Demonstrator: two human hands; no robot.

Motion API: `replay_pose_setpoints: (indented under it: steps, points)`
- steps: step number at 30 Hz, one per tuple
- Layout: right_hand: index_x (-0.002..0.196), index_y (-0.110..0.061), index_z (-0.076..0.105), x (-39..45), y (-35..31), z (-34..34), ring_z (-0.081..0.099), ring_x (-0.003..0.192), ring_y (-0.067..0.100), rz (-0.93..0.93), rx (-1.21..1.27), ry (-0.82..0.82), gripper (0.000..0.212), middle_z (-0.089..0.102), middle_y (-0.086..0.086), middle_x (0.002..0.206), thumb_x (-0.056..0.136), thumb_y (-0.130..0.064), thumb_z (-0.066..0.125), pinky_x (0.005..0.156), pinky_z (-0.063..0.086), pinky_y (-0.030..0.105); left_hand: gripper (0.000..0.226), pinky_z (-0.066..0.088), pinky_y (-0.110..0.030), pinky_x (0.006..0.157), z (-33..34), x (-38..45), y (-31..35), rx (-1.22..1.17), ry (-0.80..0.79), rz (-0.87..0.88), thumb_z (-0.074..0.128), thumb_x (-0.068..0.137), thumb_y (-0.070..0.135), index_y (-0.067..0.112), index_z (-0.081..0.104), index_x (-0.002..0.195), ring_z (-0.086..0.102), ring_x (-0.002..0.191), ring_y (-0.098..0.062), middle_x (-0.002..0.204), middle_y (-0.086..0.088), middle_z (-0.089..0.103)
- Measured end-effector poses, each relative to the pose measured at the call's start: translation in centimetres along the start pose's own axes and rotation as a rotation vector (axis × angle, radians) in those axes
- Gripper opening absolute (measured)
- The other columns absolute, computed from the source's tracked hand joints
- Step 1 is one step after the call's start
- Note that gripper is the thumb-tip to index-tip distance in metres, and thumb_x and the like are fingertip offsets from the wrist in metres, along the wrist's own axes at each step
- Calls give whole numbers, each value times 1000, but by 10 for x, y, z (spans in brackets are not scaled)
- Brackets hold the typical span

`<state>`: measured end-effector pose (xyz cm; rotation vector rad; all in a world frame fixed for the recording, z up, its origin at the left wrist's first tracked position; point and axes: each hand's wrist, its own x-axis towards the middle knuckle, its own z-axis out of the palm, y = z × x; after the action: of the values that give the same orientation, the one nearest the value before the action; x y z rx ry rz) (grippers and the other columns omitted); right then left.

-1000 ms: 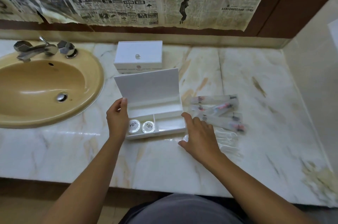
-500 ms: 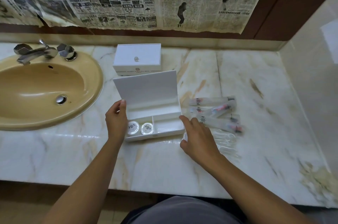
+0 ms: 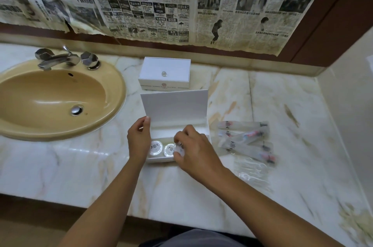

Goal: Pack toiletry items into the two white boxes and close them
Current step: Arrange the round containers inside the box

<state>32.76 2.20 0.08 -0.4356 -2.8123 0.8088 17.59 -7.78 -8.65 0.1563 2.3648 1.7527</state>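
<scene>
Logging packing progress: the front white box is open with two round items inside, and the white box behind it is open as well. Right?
Not quite. In the head view the rear white box is closed, its lid flat with a small knob on top. The front white box is open with two round items inside.

A marble counter (image 3: 262,105) holds an open white box (image 3: 177,111), lid upright. The left hand (image 3: 139,141) grips its left edge. The right hand (image 3: 193,152) pinches a small round item (image 3: 179,150) over the box, beside two round tins (image 3: 161,149) inside. Behind stands a closed white box (image 3: 165,74). Wrapped tubes (image 3: 246,139) lie to the right; a tan sink (image 3: 54,99) sits left.
</scene>
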Motion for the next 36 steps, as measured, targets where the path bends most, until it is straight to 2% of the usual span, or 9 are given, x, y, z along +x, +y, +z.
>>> replay_pose_setpoints:
  steps: [6,10,14,20,25,27,31,33,36]
  points:
    - [95,-4,58,28,-20,12,46,72,29,-56,-100,-129,15,50,10,99,82,-11,61,66,30,31,18,43,-7,69,0,0,-1,-6,0,-2,54,100,29,19,69,98,58,74,-2,90,8,68]
    - [97,-5,59,34,-17,21,38,70,26,-75,-186,-178,14,51,11,102,84,-10,59,67,27,31,24,44,-13,72,0,1,-3,-19,6,-33,55,99,33,16,71,107,60,74,1,97,7,71]
    - [94,-8,62,39,-15,31,51,88,30,-84,-281,-202,12,53,10,98,82,-9,62,72,30,33,22,41,-2,67,0,1,-3,-15,10,-44,56,99,32,17,70,107,59,73,10,99,9,70]
    - [95,-15,66,39,-10,32,44,101,29,-50,-448,-198,12,54,8,101,87,-14,57,83,31,38,28,44,-11,73,-1,3,-3,-16,7,-44,55,99,34,16,71,112,63,84,-4,105,6,71]
    - [96,-18,68,46,-6,32,44,104,28,15,-489,-271,16,56,6,102,84,-13,60,91,28,39,23,41,-1,68,0,2,-2,-2,12,-43,55,99,32,17,70,109,59,78,12,102,9,69]
    - [98,-20,68,46,-5,35,44,106,28,39,-486,-292,18,56,5,103,82,-13,62,92,28,39,24,41,-2,69,0,2,-2,5,4,-38,55,99,33,17,70,108,60,77,9,101,9,70]
    - [100,-20,68,47,-1,37,44,106,28,38,-472,-281,21,57,5,104,83,-14,59,92,27,40,30,46,-17,78,-1,2,-4,6,-1,-19,54,99,35,14,70,112,63,87,-9,105,4,72]
    - [99,-21,70,46,1,38,44,106,28,40,-450,-274,21,57,4,103,82,-14,59,91,27,40,28,47,-19,80,-1,1,-3,1,0,-19,54,99,34,15,71,111,63,87,-7,104,5,71]
    - [98,-21,70,38,6,38,45,105,28,60,-375,-242,18,56,3,102,85,-19,57,88,28,38,27,46,-14,78,-1,1,-1,10,-2,-12,54,100,33,14,71,110,62,85,0,103,6,71]
